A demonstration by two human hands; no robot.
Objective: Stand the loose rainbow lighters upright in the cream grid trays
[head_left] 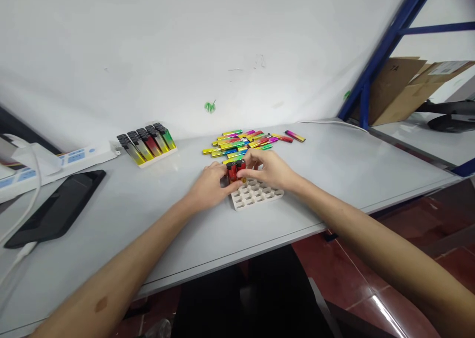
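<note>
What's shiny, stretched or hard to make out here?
Head view: a glare streak on the red floor, faint reflections on the grey tabletop; the right forearm looks stretched, probably by a wide lens; the held lighters are too small for fine detail.

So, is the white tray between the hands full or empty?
Mostly empty: the tray shows many bare holes; red lighters stand at one corner.

Off to the left of my left hand I see a black phone (pixel 57 209) on the table (pixel 156 244), with a white power strip (pixel 74 161) beyond it. Well to the right of my right hand, cardboard boxes (pixel 411 88) stand behind a blue metal frame (pixel 374 56).
</note>
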